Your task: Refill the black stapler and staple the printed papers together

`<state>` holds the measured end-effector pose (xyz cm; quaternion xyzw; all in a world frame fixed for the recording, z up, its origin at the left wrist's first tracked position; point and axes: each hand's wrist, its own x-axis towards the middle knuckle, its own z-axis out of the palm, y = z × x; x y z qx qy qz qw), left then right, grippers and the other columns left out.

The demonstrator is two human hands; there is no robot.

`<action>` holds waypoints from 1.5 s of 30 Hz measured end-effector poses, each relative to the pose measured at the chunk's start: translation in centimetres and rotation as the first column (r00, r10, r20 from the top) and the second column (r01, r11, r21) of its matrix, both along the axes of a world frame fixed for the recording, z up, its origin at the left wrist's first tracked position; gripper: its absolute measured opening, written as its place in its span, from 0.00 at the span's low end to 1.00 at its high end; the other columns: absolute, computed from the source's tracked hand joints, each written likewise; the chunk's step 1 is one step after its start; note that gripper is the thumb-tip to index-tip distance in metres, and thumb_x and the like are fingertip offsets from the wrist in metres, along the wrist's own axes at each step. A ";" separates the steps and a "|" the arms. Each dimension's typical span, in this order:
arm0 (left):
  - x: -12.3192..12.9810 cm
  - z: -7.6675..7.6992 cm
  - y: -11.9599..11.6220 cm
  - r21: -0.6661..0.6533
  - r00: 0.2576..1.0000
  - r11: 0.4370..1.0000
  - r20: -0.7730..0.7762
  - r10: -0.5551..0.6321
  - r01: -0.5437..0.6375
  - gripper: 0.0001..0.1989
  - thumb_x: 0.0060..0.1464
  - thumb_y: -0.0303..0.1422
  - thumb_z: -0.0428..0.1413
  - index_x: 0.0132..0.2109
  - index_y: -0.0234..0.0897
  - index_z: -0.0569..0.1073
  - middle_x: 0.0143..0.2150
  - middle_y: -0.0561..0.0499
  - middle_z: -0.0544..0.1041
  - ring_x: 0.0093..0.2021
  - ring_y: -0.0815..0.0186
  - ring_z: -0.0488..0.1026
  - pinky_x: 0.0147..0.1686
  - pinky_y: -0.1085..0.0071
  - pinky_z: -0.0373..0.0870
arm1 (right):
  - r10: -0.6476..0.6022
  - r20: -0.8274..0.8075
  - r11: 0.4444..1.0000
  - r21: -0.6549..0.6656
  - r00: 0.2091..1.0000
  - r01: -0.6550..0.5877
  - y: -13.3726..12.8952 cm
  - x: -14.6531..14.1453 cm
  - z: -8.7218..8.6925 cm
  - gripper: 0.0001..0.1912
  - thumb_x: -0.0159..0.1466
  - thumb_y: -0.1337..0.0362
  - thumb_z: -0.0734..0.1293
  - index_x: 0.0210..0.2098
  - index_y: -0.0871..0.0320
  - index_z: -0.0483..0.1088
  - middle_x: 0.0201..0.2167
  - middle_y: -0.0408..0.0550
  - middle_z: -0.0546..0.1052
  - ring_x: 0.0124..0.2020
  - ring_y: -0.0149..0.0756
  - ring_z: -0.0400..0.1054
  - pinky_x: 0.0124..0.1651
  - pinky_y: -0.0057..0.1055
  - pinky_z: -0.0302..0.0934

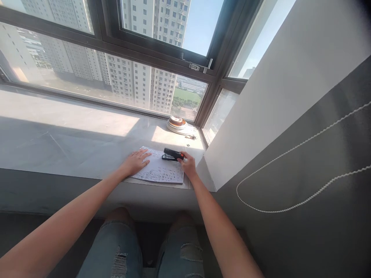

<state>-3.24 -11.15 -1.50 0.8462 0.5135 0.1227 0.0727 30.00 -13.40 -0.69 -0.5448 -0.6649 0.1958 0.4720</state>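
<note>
Sheets of paper [162, 170] covered in handwriting lie on the pale window sill [72, 150], near its front edge. My left hand [135, 162] rests flat on the left part of the paper, fingers spread. A black stapler [173, 154] with a red patch is over the upper right part of the paper, its front end pointing left. My right hand [188, 164] grips the stapler's rear end at the paper's right side. Whether the stapler touches the paper or has its edge between the jaws, I cannot tell.
A stack of round plate-like objects [177, 124] sits by the window corner, with small dark bits beside it. A white wall [261, 100] slants up at the right, and a beaded cord [278, 211] hangs there. My knees are below the sill.
</note>
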 end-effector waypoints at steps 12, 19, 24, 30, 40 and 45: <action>0.3 0.0 -0.3 0.007 0.998 1.000 0.066 0.018 -0.019 0.30 0.69 0.49 0.43 0.72 0.47 0.66 0.77 0.48 0.59 0.77 0.50 0.51 0.73 0.51 0.50 | -0.452 0.090 0.892 0.068 0.887 0.448 -9.3 8.0 -1.1 0.28 0.62 0.52 0.67 0.56 0.61 0.78 0.51 0.64 0.81 0.49 0.59 0.76 0.55 0.53 0.68; 0.4 -0.4 -0.1 0.036 0.996 0.999 0.092 0.020 -0.023 0.29 0.68 0.47 0.45 0.70 0.46 0.69 0.76 0.47 0.62 0.76 0.49 0.54 0.73 0.50 0.50 | -0.284 0.051 0.956 -0.061 0.958 0.287 -10.9 9.8 -2.3 0.25 0.58 0.51 0.70 0.51 0.55 0.79 0.46 0.56 0.84 0.46 0.55 0.79 0.54 0.52 0.72; 0.6 0.0 -0.4 0.027 0.996 0.999 0.088 0.018 -0.020 0.28 0.68 0.46 0.45 0.70 0.45 0.69 0.76 0.46 0.62 0.76 0.50 0.53 0.73 0.50 0.50 | -0.118 0.030 0.981 -0.149 0.993 0.121 -10.5 8.8 -1.4 0.24 0.58 0.53 0.71 0.51 0.56 0.78 0.46 0.55 0.83 0.47 0.53 0.78 0.56 0.51 0.71; 0.7 0.6 -0.8 0.004 0.998 1.000 0.057 0.022 -0.022 0.29 0.69 0.46 0.44 0.70 0.44 0.68 0.76 0.45 0.61 0.77 0.50 0.53 0.73 0.50 0.50 | 0.053 0.133 0.980 -0.196 0.990 -0.026 -9.9 6.8 1.2 0.23 0.61 0.54 0.71 0.54 0.54 0.76 0.48 0.53 0.82 0.49 0.50 0.77 0.57 0.49 0.70; 0.6 0.0 -0.4 0.024 0.996 1.000 0.086 0.018 -0.021 0.28 0.69 0.46 0.46 0.70 0.45 0.69 0.75 0.46 0.62 0.76 0.49 0.54 0.73 0.50 0.52 | 0.218 0.283 0.971 -0.159 0.934 -0.179 -6.7 2.0 4.3 0.17 0.64 0.54 0.72 0.50 0.53 0.79 0.48 0.52 0.82 0.51 0.51 0.76 0.56 0.46 0.69; 0.6 -0.1 -0.3 0.008 0.999 1.000 0.050 0.013 -0.013 0.30 0.69 0.49 0.43 0.72 0.46 0.67 0.77 0.48 0.60 0.77 0.50 0.53 0.73 0.51 0.51 | 0.154 0.298 0.981 -0.158 0.942 -0.111 -5.6 1.5 4.1 0.16 0.65 0.58 0.71 0.51 0.52 0.79 0.48 0.51 0.83 0.49 0.50 0.77 0.52 0.45 0.71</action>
